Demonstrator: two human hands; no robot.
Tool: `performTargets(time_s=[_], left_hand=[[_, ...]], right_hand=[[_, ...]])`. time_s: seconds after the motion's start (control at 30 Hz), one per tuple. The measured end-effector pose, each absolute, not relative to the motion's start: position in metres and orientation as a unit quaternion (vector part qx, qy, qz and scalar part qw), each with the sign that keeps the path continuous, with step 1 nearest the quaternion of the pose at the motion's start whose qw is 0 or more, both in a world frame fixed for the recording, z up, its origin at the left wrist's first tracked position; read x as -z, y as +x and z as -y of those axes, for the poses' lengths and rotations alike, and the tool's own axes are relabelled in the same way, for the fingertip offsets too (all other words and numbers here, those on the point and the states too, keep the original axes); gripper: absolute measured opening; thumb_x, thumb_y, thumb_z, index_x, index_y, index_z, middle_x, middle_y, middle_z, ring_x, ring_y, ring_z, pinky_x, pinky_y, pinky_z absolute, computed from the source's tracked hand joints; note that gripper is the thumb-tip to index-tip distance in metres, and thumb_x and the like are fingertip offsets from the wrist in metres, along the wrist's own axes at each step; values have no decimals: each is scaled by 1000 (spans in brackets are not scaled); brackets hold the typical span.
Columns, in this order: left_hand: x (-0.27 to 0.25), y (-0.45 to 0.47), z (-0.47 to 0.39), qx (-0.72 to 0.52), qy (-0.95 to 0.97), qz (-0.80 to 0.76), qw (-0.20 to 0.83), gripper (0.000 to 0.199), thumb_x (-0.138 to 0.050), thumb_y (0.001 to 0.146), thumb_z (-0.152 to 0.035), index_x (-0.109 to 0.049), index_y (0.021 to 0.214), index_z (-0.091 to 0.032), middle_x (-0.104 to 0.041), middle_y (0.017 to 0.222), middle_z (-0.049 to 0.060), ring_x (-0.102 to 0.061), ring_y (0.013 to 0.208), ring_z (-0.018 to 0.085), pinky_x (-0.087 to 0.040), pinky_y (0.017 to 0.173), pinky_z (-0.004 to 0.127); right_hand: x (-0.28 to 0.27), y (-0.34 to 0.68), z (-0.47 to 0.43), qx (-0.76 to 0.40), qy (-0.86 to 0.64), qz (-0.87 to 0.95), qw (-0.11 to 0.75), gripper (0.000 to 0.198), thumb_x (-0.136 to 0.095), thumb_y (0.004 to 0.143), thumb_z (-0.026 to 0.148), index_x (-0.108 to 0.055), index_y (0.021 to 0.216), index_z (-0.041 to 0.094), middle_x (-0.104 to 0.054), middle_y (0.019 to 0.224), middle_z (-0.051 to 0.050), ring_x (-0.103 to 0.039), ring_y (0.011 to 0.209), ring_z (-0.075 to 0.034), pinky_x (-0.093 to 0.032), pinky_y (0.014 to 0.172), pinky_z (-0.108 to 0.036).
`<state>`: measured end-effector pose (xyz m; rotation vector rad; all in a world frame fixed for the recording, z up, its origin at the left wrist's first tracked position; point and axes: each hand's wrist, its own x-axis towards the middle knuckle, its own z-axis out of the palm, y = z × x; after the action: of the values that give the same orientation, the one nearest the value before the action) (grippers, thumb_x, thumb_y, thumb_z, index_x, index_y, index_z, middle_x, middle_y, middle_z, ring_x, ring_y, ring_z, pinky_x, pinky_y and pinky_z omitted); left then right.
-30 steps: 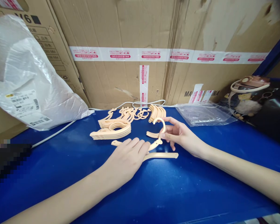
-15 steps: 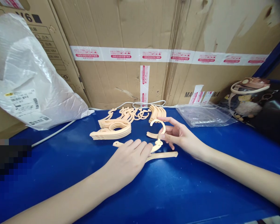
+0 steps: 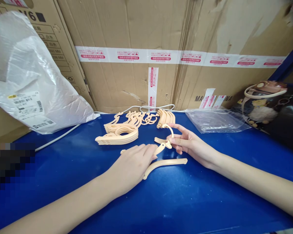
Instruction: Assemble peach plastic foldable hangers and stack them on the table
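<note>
My left hand (image 3: 136,162) is closed on a cream plastic hanger arm (image 3: 160,149); one end with a small hole sticks out past the fingers. My right hand (image 3: 190,143) pinches a cream hanger hook (image 3: 172,132) between thumb and fingers. The hook's round base is right beside the holed end; whether they touch I cannot tell. Nearer to me, a loose curved hanger arm (image 3: 164,164) lies on the blue table (image 3: 185,201), partly behind my left hand. Another cream piece (image 3: 159,140) shows behind the hook, its far end hidden by my right hand.
Stacked hanger parts (image 3: 118,138) lie beyond my left hand, with several hooks (image 3: 148,118) and more curved arms (image 3: 166,117) behind. A clear plastic bag (image 3: 217,122) is at right, a white parcel bag (image 3: 39,78) at left. Cardboard boxes (image 3: 132,84) wall the back.
The hook has turned in my right hand, and its base has shifted off the hanger arm's end, baring the hole. My left hand has moved slightly left, showing more of the loose curved arm.
</note>
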<state>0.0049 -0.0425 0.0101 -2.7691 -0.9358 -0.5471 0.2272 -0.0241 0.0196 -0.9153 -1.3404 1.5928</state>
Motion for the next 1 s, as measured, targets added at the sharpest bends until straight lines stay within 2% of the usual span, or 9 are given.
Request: performTargets(time_s=[0.37, 0.53, 0.83, 1.0], left_hand=[[-13, 6, 46, 221, -927, 287, 98, 31, -21, 103, -26, -49, 102, -14, -61, 76, 3, -60, 64, 18, -42, 53, 29], [-12, 5, 47, 226, -927, 276, 116, 31, -21, 103, -26, -49, 105, -13, -62, 79, 4, -61, 67, 18, -43, 55, 29], [-12, 6, 48, 225, -931, 273, 88, 35, -18, 103, -26, -51, 104, -13, -64, 82, 6, -62, 70, 19, -47, 57, 31], [-10, 5, 49, 239, -927, 264, 120, 34, -17, 103, -23, -49, 106, -12, -65, 82, 6, -62, 68, 19, -46, 56, 31]], right_hand=[[-18, 229, 26, -666, -355, 516, 406, 60, -76, 76, 24, -47, 128, 28, -64, 85, 1, -50, 58, -7, -42, 54, -19], [-17, 228, 27, -677, -341, 507, 410, 57, -76, 77, 23, -47, 126, 27, -63, 84, 2, -50, 57, -6, -42, 54, -19], [-17, 227, 27, -676, -348, 503, 411, 57, -77, 75, 24, -47, 123, 26, -63, 84, 2, -47, 55, -6, -40, 53, -20], [-19, 227, 29, -666, -352, 520, 402, 54, -75, 76, 26, -47, 122, 27, -61, 81, 3, -45, 54, -6, -39, 52, -20]])
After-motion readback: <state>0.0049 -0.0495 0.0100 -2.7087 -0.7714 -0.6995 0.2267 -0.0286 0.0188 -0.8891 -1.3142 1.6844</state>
